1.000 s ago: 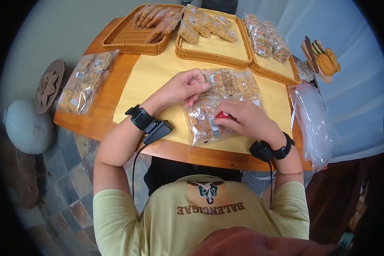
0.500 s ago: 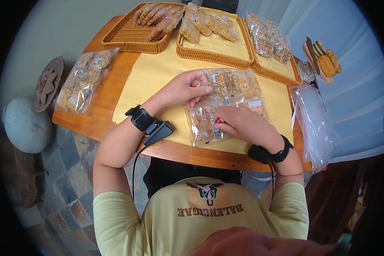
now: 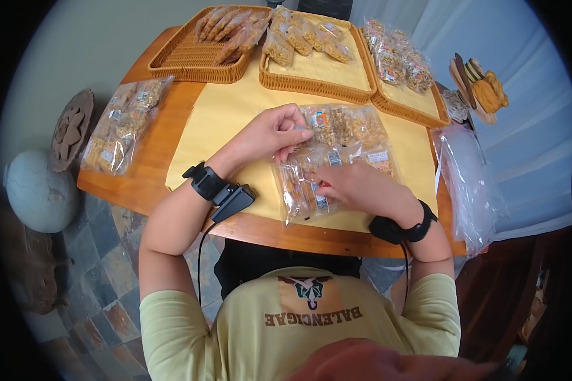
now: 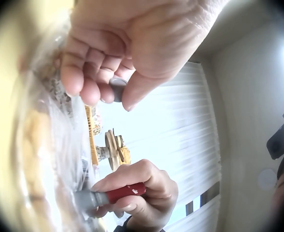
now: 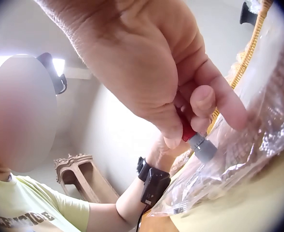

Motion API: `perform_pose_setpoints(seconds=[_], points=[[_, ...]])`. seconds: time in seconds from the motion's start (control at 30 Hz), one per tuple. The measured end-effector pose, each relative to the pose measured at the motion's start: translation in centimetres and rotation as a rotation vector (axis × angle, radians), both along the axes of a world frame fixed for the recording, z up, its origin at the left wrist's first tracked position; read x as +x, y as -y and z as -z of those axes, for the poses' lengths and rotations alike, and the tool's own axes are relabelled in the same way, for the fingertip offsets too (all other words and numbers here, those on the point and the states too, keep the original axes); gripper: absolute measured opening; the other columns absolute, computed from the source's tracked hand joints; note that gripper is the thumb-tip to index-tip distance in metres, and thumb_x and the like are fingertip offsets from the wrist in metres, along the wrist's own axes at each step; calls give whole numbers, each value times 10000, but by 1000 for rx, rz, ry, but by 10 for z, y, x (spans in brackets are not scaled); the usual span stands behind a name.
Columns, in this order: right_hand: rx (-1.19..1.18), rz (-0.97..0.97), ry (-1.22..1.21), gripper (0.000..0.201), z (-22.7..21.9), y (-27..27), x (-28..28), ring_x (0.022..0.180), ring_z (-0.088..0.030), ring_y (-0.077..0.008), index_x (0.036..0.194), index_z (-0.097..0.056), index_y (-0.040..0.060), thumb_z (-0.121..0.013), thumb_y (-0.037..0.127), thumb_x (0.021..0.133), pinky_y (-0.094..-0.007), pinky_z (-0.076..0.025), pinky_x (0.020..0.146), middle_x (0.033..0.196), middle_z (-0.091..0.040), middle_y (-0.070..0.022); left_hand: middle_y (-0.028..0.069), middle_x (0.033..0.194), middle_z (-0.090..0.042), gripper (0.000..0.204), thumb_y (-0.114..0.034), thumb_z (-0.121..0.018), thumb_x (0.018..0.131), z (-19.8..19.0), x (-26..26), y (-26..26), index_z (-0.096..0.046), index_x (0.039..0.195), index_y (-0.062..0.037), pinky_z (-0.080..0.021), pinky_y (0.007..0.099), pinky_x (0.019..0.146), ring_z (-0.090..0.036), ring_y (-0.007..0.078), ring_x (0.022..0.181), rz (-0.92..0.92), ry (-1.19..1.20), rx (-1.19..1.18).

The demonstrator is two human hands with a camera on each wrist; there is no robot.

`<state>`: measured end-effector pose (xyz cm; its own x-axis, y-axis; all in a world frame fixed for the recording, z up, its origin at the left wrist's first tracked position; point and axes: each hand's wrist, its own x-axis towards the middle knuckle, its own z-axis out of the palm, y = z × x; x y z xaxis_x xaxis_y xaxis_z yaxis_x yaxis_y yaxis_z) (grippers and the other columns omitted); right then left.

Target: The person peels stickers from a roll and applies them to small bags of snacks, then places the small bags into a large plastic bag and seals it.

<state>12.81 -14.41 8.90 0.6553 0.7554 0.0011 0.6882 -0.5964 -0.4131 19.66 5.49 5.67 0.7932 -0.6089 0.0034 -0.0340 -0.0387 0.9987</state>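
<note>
A clear plastic bag of small snack packs (image 3: 292,178) lies flat in front of me, with printed labels showing through. My right hand (image 3: 365,186) is over its near half, thumb and fingers pinching a small red cylinder (image 4: 127,192) with a ribbed grey end (image 5: 203,149). That grey end points down at the bag's film. At the bag's far left part is my left hand (image 3: 278,132), fingers curled. Between its thumb and fingertips it pinches a small round grey cap (image 4: 117,89), as the left wrist view shows.
Three wicker trays (image 3: 318,84) with packed snacks stand along the back. Another filled bag (image 3: 126,127) lies at the table's left. Empty clear bags (image 3: 467,187) hang over the right edge, and yellow paper (image 3: 213,133) covers the table's middle.
My right hand has shifted slightly left and tipped over the bag, so less of the red cylinder shows in the head view. My left hand has stayed in place.
</note>
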Motion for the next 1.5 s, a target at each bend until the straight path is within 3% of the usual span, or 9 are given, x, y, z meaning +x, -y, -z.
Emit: perform_pose_setpoints(seconds=[0.3, 0.4, 0.6, 0.67, 0.87, 1.1, 1.17, 1.5], points=[[89, 19, -44, 171, -14, 9, 8, 646, -564, -306, 850, -520, 84, -524, 254, 833, -368, -434, 571, 705, -565, -101, -23, 521, -474, 169, -167, -579, 836, -5, 0, -4, -459, 798, -54, -347, 182, 385, -452, 47, 420, -46, -11, 3], [-1, 7, -83, 171, -7, 4, 4, 649, -566, -299, 841, -514, 79, -518, 250, 836, -368, -435, 569, 703, -563, -98, -26, 531, -476, 153, -164, -572, 841, -8, 0, -4, -463, 816, -60, -350, 183, 400, -450, 47, 430, -36, -21, 17], [19, -2, -14, 256, 5, 0, 1, 676, -570, -318, 842, -458, 57, -497, 310, 833, -414, -434, 570, 732, -567, -124, -28, 530, -476, 158, -172, -574, 840, -4, 1, -4, -463, 820, -61, -350, 182, 394, -450, 48, 425, -35, -24, 4], [6, 23, 65, 224, 9, 0, -3, 628, -571, -305, 895, -476, 84, -497, 301, 845, -379, -445, 544, 669, -563, -104, -25, 522, -476, 177, -181, -582, 836, -4, 1, -3, -459, 806, -58, -348, 181, 376, -455, 48, 417, -44, -25, -1], [-127, 55, 227, 250, 13, -2, -9, 510, -559, -311, 864, -423, 48, -506, 283, 843, -383, -425, 441, 547, -529, -134, -26, 517, -470, 186, -191, -587, 833, -3, 1, -3, -460, 811, -58, -346, 183, 368, -457, 46, 416, -46, -21, -2], [-73, 21, 306, 242, 17, -4, -15, 463, -553, -284, 851, -416, 42, -514, 263, 841, -358, -417, 393, 512, -514, -120, -25, 542, -485, 144, -160, -573, 838, -4, 2, -2, -471, 828, -58, -358, 181, 406, -450, 47, 432, -49, -54, 18], [-174, 14, 353, 230, 20, -6, -17, 462, -558, -276, 844, -408, 44, -510, 250, 843, -355, -419, 390, 498, -505, -123, -24, 542, -486, 147, -161, -574, 837, -5, 2, -2, -471, 827, -57, -360, 181, 404, -452, 47, 431, -48, -53, 10], [-65, 28, 298, 222, 17, -12, -17, 468, -549, -317, 847, -422, 48, -498, 256, 844, -387, -429, 407, 515, -515, -124, -18, 543, -490, 165, -170, -580, 834, -7, -1, 0, -467, 834, -50, -364, 180, 388, -466, 55, 426, -57, -10, 19]])
